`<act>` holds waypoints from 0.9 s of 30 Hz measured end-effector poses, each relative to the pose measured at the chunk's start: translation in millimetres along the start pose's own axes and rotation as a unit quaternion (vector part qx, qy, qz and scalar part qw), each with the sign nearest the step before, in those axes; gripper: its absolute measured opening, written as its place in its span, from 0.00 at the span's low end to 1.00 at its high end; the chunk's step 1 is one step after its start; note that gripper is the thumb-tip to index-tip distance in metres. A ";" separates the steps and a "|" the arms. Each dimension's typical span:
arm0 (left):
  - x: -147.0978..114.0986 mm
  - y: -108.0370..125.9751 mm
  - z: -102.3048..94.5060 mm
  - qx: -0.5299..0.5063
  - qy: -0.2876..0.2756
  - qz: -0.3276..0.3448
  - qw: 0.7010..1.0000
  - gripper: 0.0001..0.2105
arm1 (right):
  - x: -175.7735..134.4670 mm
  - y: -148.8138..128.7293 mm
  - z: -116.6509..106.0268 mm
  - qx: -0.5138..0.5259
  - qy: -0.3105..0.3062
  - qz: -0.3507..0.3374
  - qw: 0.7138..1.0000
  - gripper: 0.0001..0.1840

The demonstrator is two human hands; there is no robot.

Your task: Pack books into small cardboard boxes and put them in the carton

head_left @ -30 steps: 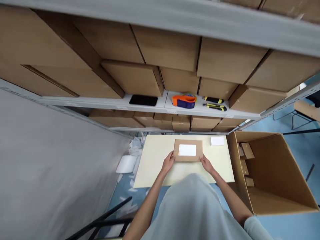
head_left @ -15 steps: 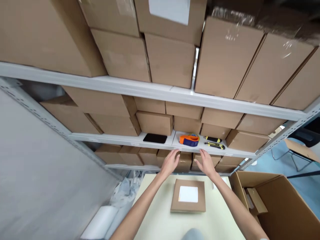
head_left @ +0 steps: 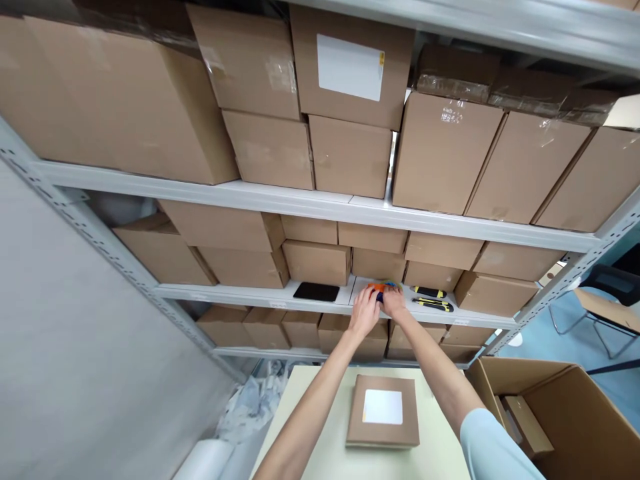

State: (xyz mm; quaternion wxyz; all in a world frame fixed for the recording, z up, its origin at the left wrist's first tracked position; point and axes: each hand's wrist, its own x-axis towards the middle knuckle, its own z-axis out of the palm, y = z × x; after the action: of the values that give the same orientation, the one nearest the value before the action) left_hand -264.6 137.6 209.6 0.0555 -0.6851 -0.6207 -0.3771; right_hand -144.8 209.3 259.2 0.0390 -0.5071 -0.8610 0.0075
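Both my hands reach to the middle shelf and close around an orange and dark blue tape dispenser (head_left: 379,289), which they partly cover. My left hand (head_left: 365,311) has its fingers on the left, orange side. On the right side, my right hand (head_left: 395,302) curls over the dark blue part. Just right of it lie two yellow and black utility knives (head_left: 433,305). A black flat phone-like slab (head_left: 317,291) rests on the shelf to the left. Below my forearms, a flat cardboard box (head_left: 383,433) with a white label lies on the pale table.
Cardboard boxes (head_left: 353,157) fill the grey metal shelves (head_left: 280,193) above and below. A large open carton (head_left: 575,407) holding smaller boxes stands right of the table (head_left: 305,393). Crumpled plastic wrap (head_left: 250,400) and a white roll (head_left: 205,460) lie at lower left. A chair stands far right.
My hands have moved forward and together from apart in front of the shelf, and now grip the tape dispenser. The view has tilted up a little, so everything appears lower.
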 end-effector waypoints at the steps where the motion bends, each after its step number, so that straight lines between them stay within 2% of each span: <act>1: -4.9 0.5 2.1 -0.001 0.003 -0.006 1.000 0.22 | 0.3 -0.6 0.5 0.001 -0.003 0.003 1.000 0.30; 6: -24.6 12.2 5.4 -0.019 0.012 -0.034 0.999 0.23 | -2.2 4.4 -6.2 0.009 -0.024 -0.012 1.000 0.29; 10: -48.4 25.8 -8.1 -0.050 0.023 -0.051 0.997 0.25 | -26.2 18.0 -4.9 0.017 -0.026 -0.035 0.999 0.27; 12: -73.8 31.1 -18.5 -0.062 0.035 -0.062 0.996 0.26 | -55.6 27.4 6.5 0.036 -0.012 -0.051 0.998 0.27; 14: -109.8 36.9 -27.6 -0.079 0.037 -0.081 0.993 0.27 | -99.0 37.7 25.9 0.086 0.003 -0.053 0.995 0.29; 17: -174.8 52.4 -34.2 -0.101 -0.004 -0.140 0.985 0.27 | -182.9 50.1 63.6 0.225 -0.029 0.014 0.974 0.35; 19: -216.5 68.4 -33.2 -0.118 -0.053 -0.189 0.973 0.26 | -242.3 52.7 88.4 0.353 -0.077 0.076 0.929 0.35; 20: -235.0 77.7 -31.3 -0.130 -0.079 -0.211 0.966 0.25 | -270.2 51.8 99.3 0.423 -0.103 0.105 0.894 0.35; 22: -265.6 97.1 -26.0 -0.163 -0.136 -0.243 0.947 0.24 | -318.6 46.5 116.6 0.552 -0.149 0.165 0.804 0.36; 24: -286.7 115.3 -20.1 -0.197 -0.187 -0.261 0.926 0.22 | -353.7 39.7 127.4 0.637 -0.184 0.227 0.713 0.39; 25: -293.7 123.4 -17.4 -0.212 -0.208 -0.267 0.917 0.22 | -365.9 37.0 130.6 0.662 -0.194 0.254 0.678 0.39; 27: -301.3 136.4 -13.4 -0.236 -0.234 -0.272 0.903 0.23 | -381.3 34.4 134.0 0.683 -0.199 0.292 0.640 0.40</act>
State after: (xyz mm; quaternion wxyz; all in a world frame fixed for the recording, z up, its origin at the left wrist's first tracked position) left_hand -132.3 -143.8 96.2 -0.3599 -0.5512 -0.6707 -0.3418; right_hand 59.3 -103.6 101.1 0.1977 -0.5474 -0.4058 0.7047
